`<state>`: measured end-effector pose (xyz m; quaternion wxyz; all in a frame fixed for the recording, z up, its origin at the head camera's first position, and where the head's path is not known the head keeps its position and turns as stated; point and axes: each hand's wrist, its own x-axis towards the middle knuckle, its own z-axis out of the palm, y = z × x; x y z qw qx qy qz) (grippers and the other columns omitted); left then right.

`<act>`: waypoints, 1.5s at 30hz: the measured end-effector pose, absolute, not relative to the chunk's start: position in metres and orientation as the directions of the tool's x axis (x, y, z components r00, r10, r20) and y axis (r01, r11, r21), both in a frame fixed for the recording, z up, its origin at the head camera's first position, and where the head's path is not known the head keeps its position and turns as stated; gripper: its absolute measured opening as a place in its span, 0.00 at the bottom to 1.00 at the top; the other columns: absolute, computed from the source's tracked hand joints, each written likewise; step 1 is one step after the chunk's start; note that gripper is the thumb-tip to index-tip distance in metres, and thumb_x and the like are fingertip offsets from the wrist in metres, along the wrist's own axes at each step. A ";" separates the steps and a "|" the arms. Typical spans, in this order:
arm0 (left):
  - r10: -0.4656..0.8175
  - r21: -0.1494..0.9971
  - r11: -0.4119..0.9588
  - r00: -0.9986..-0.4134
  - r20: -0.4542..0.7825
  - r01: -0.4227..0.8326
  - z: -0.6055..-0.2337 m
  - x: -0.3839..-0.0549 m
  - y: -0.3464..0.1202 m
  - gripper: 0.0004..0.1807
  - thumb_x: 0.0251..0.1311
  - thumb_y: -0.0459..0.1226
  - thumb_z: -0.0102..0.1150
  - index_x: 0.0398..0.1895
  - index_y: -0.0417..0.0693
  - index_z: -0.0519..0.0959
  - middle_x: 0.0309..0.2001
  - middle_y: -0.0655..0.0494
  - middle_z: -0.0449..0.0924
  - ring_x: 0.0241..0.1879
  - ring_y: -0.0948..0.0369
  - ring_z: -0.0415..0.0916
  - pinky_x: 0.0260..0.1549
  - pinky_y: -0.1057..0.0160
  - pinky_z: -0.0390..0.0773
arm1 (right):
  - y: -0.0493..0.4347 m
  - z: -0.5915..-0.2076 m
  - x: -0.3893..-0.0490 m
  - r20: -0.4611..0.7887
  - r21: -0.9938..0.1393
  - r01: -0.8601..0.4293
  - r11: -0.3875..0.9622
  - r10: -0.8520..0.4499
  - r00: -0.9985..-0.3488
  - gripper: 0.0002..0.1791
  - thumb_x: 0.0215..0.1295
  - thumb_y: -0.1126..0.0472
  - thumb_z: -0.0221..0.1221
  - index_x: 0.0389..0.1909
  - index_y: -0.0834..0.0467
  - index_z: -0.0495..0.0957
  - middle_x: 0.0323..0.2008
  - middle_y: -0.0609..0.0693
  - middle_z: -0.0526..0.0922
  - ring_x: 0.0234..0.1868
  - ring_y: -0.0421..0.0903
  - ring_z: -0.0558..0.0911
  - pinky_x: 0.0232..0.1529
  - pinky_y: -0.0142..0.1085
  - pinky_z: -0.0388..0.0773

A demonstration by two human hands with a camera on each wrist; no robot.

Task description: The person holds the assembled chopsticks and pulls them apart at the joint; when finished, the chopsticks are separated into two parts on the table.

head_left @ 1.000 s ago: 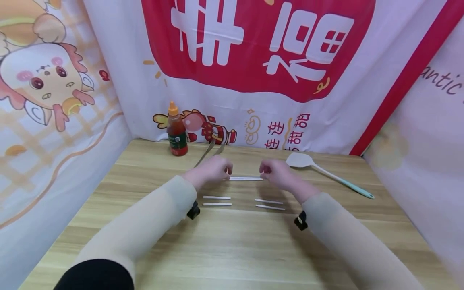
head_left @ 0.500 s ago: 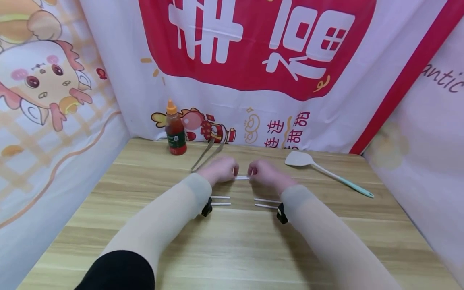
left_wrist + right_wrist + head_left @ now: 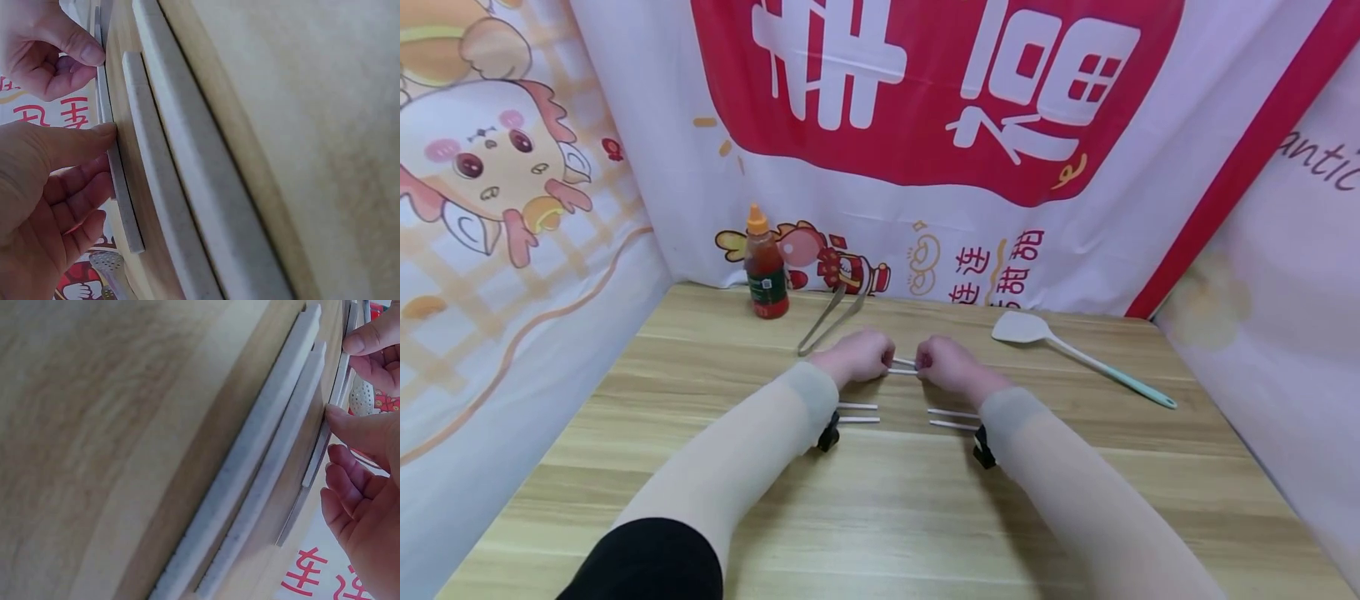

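Observation:
Between my two hands lie two thin white sticks, a near stick (image 3: 903, 372) and a far stick (image 3: 905, 362), with a small gap between them. My left hand (image 3: 859, 354) pinches at their left part; its thumb rests on the near stick in the left wrist view. From the right, my right hand (image 3: 953, 365) pinches the same sticks, thumb in front and fingers behind. The fingers hide the sticks' ends in the head view. Closer to me are two more pairs of white sticks, a left pair (image 3: 859, 420) and a right pair (image 3: 953, 425), each partly covered by a wrist.
Metal tongs (image 3: 831, 321) lie behind my left hand, beside a red sauce bottle (image 3: 767, 279) with an orange cap. At the right lies a white spatula (image 3: 1075, 354) with a mint handle. Printed cloth (image 3: 880, 212) hangs along the table's (image 3: 880, 517) back edge.
Both hands have moved inward along the sticks, closer to each other. The two sticks lay close together before; a gap now shows between them. The tongs are less covered.

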<state>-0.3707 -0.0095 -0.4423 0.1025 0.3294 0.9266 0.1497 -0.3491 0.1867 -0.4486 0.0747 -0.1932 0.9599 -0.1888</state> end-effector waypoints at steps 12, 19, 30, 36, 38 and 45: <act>0.684 0.437 0.665 -0.729 -0.033 0.605 -0.402 -0.355 -0.021 0.01 0.68 0.33 0.56 0.40 0.46 0.74 0.34 0.55 0.78 0.34 0.59 0.74 0.38 0.60 0.74 | 0.191 -0.408 -0.332 -0.022 -0.466 -0.370 0.804 -0.428 -0.903 0.04 0.64 0.71 0.59 0.33 0.60 0.76 0.29 0.49 0.78 0.32 0.46 0.77 0.36 0.40 0.76; 0.712 0.417 0.635 -0.702 0.013 0.650 -0.364 -0.337 -0.029 0.02 0.70 0.36 0.55 0.38 0.47 0.74 0.31 0.58 0.77 0.31 0.61 0.74 0.33 0.62 0.75 | 0.192 -0.369 -0.311 0.095 -0.431 -0.523 0.735 -0.540 -0.836 0.05 0.68 0.64 0.61 0.31 0.56 0.81 0.25 0.47 0.79 0.26 0.43 0.76 0.30 0.39 0.74; 0.794 0.399 0.525 -0.602 0.088 0.752 -0.348 -0.287 -0.043 0.09 0.71 0.36 0.55 0.31 0.50 0.80 0.25 0.62 0.75 0.25 0.64 0.71 0.30 0.62 0.73 | 0.184 -0.363 -0.259 0.327 -0.373 -0.736 0.565 -0.662 -0.674 0.06 0.65 0.66 0.64 0.28 0.55 0.81 0.26 0.42 0.75 0.28 0.39 0.74 0.30 0.36 0.74; 0.814 0.381 0.504 -0.574 0.090 0.775 -0.349 -0.269 -0.047 0.09 0.72 0.38 0.54 0.30 0.54 0.75 0.23 0.65 0.75 0.23 0.66 0.72 0.28 0.63 0.74 | 0.184 -0.367 -0.244 0.368 -0.391 -0.744 0.542 -0.649 -0.666 0.06 0.65 0.67 0.64 0.28 0.55 0.81 0.26 0.41 0.75 0.27 0.37 0.75 0.29 0.32 0.75; 0.814 0.386 0.504 -0.575 0.086 0.772 -0.349 -0.265 -0.049 0.10 0.73 0.38 0.53 0.30 0.54 0.74 0.23 0.65 0.76 0.22 0.66 0.72 0.27 0.62 0.74 | 0.183 -0.366 -0.239 0.369 -0.387 -0.744 0.545 -0.647 -0.667 0.06 0.65 0.67 0.64 0.29 0.55 0.81 0.26 0.40 0.76 0.27 0.37 0.75 0.29 0.31 0.75; 0.817 0.370 0.487 -0.563 0.129 0.791 -0.349 -0.253 -0.054 0.12 0.72 0.38 0.54 0.27 0.56 0.73 0.22 0.65 0.75 0.22 0.67 0.70 0.26 0.63 0.72 | 0.182 -0.360 -0.228 0.387 -0.378 -0.759 0.530 -0.654 -0.650 0.05 0.64 0.67 0.65 0.28 0.55 0.82 0.26 0.41 0.77 0.26 0.36 0.75 0.28 0.31 0.74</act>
